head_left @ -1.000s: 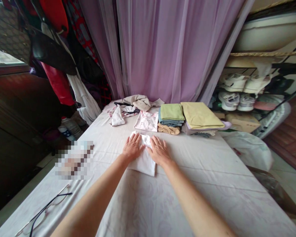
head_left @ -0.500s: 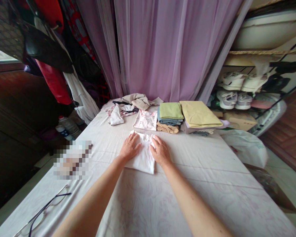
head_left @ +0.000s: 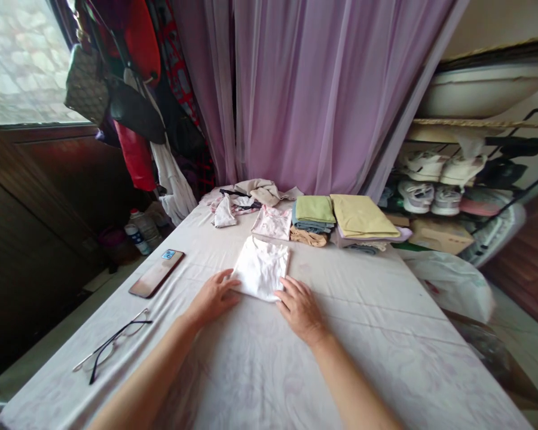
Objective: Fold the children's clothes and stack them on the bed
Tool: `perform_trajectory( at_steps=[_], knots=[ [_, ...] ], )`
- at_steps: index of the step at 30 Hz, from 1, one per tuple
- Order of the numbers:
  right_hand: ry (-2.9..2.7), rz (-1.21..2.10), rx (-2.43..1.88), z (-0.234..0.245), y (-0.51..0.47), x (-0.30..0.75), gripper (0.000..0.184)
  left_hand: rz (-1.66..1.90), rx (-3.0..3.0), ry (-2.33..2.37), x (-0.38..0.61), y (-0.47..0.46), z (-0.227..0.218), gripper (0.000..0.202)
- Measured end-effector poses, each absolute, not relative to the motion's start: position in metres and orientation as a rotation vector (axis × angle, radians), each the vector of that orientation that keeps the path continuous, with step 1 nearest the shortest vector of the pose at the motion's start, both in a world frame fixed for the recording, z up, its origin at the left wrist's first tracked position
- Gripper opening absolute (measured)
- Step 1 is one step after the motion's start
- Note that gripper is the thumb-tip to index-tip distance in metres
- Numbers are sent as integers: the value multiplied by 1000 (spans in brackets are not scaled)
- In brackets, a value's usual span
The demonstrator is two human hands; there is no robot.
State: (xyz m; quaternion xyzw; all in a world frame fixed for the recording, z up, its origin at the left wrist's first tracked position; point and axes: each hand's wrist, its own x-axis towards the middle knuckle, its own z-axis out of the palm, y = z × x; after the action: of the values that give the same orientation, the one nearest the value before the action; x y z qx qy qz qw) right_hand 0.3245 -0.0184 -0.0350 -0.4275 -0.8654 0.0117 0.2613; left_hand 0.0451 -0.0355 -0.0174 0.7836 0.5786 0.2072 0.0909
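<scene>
Seen from the head camera, a folded white cotton garment (head_left: 260, 269) lies flat on a pale patterned sheet (head_left: 251, 376), beyond the person's arms. The open left hand (head_left: 213, 297) rests just beside its left edge, and the open right hand (head_left: 301, 309) touches its near right corner; neither is gripping. The cloth looks light, soft and limp, best taken by its folded edges with both hands. A pale pink printed shirt (head_left: 272, 222) lies just beyond it, with a flat dark smartphone (head_left: 156, 273) and thin-framed eyeglasses (head_left: 112, 346) off to the left.
</scene>
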Motion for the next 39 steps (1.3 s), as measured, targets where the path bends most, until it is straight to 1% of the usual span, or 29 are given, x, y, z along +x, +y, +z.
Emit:
perform_trajectory(
  at_steps=[2, 5, 8, 12, 17, 19, 22, 25, 28, 35, 39],
  knots=[
    [-2354, -45, -1137, -34, -15, 324, 22, 574, 2364, 1745, 49, -34, -12, 24],
    [-2326, -131, -1138, -33, -14, 331, 23, 607, 2413, 1745, 61, -34, -7, 25],
    [-2299, -179, -1164, -33, -20, 343, 24, 658, 2526, 1647, 73, -43, -6, 26],
    [-2343, -132, -1163, -41, -29, 355, 25, 618, 2623, 1577, 79, -59, -7, 24],
    [-2284, -90, -1126, -50, -35, 351, 26, 654, 2614, 1603, 88, -61, -1, 18],
    [-2250, -81, -1132, -51, -35, 348, 27, 606, 2616, 1607, 99, -56, 1, 27],
    [-2210, -63, -1145, -53, -34, 346, 28, 424, 2633, 1551, 120, -47, -3, 54],
    [-2180, -27, -1159, -55, -32, 348, 28, 283, 2614, 1514, 133, -41, -14, 66],
    [-2149, 16, -1157, -55, -31, 349, 27, 262, 2604, 1526, 133, -41, -24, 69],
    [-2038, 63, -1172, -57, -25, 353, 28, 390, 2622, 1579, 129, -42, -35, 58],
    [-1988, 85, -1220, -53, -9, 356, 30, 435, 2654, 1580, 131, -43, -37, 59]
  ],
)
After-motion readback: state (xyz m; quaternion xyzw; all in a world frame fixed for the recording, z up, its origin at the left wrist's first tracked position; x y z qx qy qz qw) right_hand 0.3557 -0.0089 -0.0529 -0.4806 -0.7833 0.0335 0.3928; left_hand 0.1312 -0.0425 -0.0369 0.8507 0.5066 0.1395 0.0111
